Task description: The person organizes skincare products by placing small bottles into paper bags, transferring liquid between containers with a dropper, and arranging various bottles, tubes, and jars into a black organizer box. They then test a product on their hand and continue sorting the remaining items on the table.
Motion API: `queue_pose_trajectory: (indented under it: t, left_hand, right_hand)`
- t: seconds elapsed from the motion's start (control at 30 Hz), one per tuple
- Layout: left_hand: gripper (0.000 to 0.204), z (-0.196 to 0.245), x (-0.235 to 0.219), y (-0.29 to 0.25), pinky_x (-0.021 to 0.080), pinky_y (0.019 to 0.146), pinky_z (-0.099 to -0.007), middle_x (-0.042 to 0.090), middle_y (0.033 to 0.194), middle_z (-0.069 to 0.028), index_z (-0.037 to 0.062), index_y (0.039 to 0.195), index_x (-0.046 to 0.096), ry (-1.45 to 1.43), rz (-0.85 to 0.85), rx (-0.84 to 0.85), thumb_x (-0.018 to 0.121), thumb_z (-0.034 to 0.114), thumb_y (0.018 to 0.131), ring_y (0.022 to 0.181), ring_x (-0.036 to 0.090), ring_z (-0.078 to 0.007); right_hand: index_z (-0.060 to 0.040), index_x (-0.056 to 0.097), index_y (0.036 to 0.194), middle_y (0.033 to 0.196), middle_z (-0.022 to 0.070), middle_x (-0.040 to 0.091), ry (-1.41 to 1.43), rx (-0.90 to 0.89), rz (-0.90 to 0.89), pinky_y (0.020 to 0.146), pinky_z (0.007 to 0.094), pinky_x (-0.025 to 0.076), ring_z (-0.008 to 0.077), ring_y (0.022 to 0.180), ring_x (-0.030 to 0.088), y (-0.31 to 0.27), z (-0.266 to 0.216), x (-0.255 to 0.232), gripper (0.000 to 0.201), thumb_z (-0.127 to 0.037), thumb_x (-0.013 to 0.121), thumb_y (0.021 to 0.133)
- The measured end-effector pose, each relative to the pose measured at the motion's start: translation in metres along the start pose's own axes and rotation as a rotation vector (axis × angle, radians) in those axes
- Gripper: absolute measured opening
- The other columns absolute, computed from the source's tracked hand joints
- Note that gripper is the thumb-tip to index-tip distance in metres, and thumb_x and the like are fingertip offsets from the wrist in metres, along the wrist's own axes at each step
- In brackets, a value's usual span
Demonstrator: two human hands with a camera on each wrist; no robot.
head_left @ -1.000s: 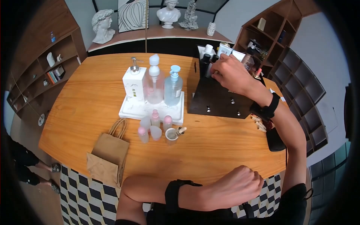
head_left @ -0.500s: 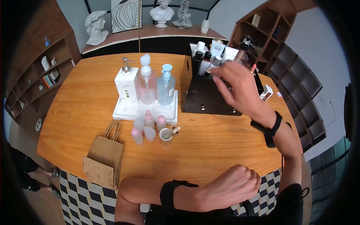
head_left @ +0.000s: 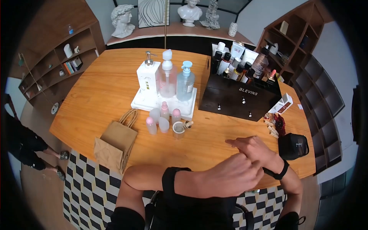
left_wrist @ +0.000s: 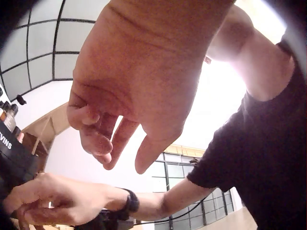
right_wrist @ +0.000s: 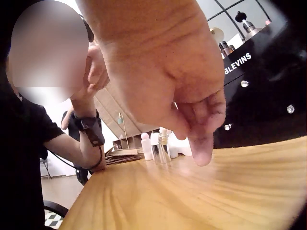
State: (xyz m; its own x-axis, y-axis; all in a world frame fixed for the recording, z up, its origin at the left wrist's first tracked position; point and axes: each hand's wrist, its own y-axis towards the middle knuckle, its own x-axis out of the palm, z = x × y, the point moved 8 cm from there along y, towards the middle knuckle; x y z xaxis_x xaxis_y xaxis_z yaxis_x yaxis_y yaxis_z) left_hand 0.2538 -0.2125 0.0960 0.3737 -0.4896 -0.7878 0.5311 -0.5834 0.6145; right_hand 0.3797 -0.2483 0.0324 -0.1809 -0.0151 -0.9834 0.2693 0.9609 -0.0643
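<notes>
My left hand point(head_left: 226, 176) hovers in front of the body over the table's front edge. In the left wrist view its fingers point(left_wrist: 98, 143) hang loosely curled, with a gap to the thumb and nothing held. Just beyond it, my right hand point(head_left: 255, 148) is low over the table, partly hidden behind the left in the head view. The right wrist view shows its index finger point(right_wrist: 201, 151) pointing down, the others curled, no object among them. Nearest to this hand stands a black BLEVINS cosmetics organizer point(head_left: 230, 101), packed with several bottles, tubes and a lipstick point(head_left: 272, 73).
A white tray point(head_left: 143, 104) carries a white dispenser point(head_left: 148, 79), a pink pump bottle point(head_left: 167, 82) and a blue one point(head_left: 185, 86). Small pink-capped bottles point(head_left: 151, 125) and a cup with a dropper point(head_left: 178, 130) stand before it. Paper bags point(head_left: 115, 142) lie left; a black pouch point(head_left: 293, 145), right.
My right hand has come away from the organizer, back and down toward the left hand. The organizer's contents and front lettering are now uncovered. The head view has shifted.
</notes>
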Motion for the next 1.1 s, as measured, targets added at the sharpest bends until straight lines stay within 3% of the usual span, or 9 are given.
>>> queue_pose_trajectory:
  t: [0.1, 0.23, 0.37, 0.5, 0.6, 0.7, 0.9, 0.97, 1.1]
  left_hand:
    - [0.028, -0.015, -0.002, -0.003, 0.044, 0.054, -0.0364, 0.061, 0.098, -0.0090, 0.0014, 0.105, 0.068, -0.035, -0.032, -0.094, 0.073, 0.026, 0.093, 0.067, 0.066, -0.0221]
    - [0.041, -0.039, -0.022, -0.059, 0.053, 0.065, -0.0393, 0.065, 0.109, -0.0110, 0.0073, 0.134, 0.066, 0.138, 0.078, -0.334, 0.072, 0.028, 0.099, 0.080, 0.071, -0.0263]
    - [0.045, -0.057, -0.051, -0.146, 0.061, 0.079, -0.0402, 0.070, 0.115, -0.0147, 0.0005, 0.135, 0.064, 0.046, -0.069, -0.796, 0.078, 0.015, 0.095, 0.093, 0.075, -0.0279]
    - [0.042, -0.052, -0.061, -0.215, 0.063, 0.080, -0.0378, 0.070, 0.116, -0.0171, -0.0020, 0.133, 0.064, 0.077, -0.109, -1.042, 0.076, 0.006, 0.094, 0.094, 0.076, -0.0283]
    - [0.044, -0.058, -0.063, -0.250, 0.064, 0.082, -0.0409, 0.068, 0.112, -0.0234, -0.0079, 0.134, 0.060, 0.016, 0.186, -1.211, 0.075, -0.001, 0.093, 0.098, 0.076, -0.0337]
    - [0.049, -0.072, -0.070, -0.243, 0.064, 0.082, -0.0402, 0.067, 0.117, -0.0256, -0.0112, 0.138, 0.056, 0.061, 0.319, -1.217, 0.074, 0.000, 0.094, 0.101, 0.076, -0.0352]
    - [0.068, -0.118, -0.075, -0.251, 0.062, 0.090, -0.0385, 0.059, 0.140, -0.0269, -0.0088, 0.153, 0.041, 0.213, 0.224, -1.261, 0.075, 0.004, 0.096, 0.110, 0.073, -0.0305]
    - [0.071, -0.126, -0.072, -0.254, 0.062, 0.091, -0.0384, 0.057, 0.141, -0.0282, -0.0100, 0.154, 0.039, 0.180, 0.197, -1.307, 0.076, 0.005, 0.095, 0.109, 0.073, -0.0307]
    - [0.075, -0.138, -0.064, -0.259, 0.061, 0.088, -0.0398, 0.056, 0.140, -0.0302, -0.0134, 0.153, 0.038, 0.075, 0.211, -1.352, 0.078, 0.008, 0.093, 0.100, 0.074, -0.0307]
  right_hand:
    - [-0.0056, 0.074, 0.126, 0.103, 0.0137, 0.075, 0.143, -0.092, 0.151, 0.071, 0.0461, 0.057, 0.0398, 0.084, 0.070, -0.007, -0.009, -0.006, 0.057, -0.001, 0.070, 0.070]
    - [-0.0037, 0.070, 0.129, 0.111, 0.0149, 0.074, 0.126, -0.130, 0.007, 0.078, 0.0495, 0.057, 0.0403, 0.094, 0.072, -0.010, -0.016, 0.013, 0.040, -0.010, 0.070, 0.090]
    - [-0.0031, 0.069, 0.129, 0.115, 0.0172, 0.073, 0.190, -0.079, -0.095, 0.089, 0.0504, 0.057, 0.0408, 0.103, 0.071, -0.005, -0.023, 0.016, 0.032, -0.022, 0.065, 0.104]
    - [-0.0021, 0.070, 0.128, 0.116, 0.0205, 0.073, 0.149, -0.104, -0.112, 0.098, 0.0497, 0.054, 0.0412, 0.108, 0.070, 0.010, -0.029, 0.014, 0.032, -0.022, 0.066, 0.103]
    - [-0.0011, 0.070, 0.129, 0.114, 0.0218, 0.074, 0.145, -0.122, -0.039, 0.101, 0.0491, 0.052, 0.0414, 0.110, 0.070, 0.029, -0.041, 0.002, 0.033, -0.022, 0.066, 0.103]
    - [-0.0013, 0.071, 0.126, 0.112, 0.0208, 0.075, 0.095, -0.111, -0.007, 0.097, 0.0490, 0.053, 0.0408, 0.110, 0.070, 0.062, -0.052, -0.017, 0.033, -0.024, 0.067, 0.102]
    - [-0.0027, 0.071, 0.119, 0.110, 0.0204, 0.076, 0.074, 0.065, 0.131, 0.089, 0.0510, 0.055, 0.0409, 0.103, 0.072, 0.117, -0.035, -0.041, 0.035, -0.031, 0.072, 0.098]
    - [-0.0038, 0.069, 0.124, 0.107, 0.0190, 0.077, 0.232, 0.058, 0.313, 0.089, 0.0504, 0.056, 0.0409, 0.098, 0.074, 0.123, -0.035, -0.045, 0.042, -0.033, 0.075, 0.095]
    - [0.0006, 0.059, 0.138, 0.124, 0.0223, 0.070, 0.354, -0.057, 0.439, 0.095, 0.0497, 0.054, 0.0416, 0.113, 0.069, 0.129, -0.042, -0.011, 0.061, -0.033, 0.079, 0.091]
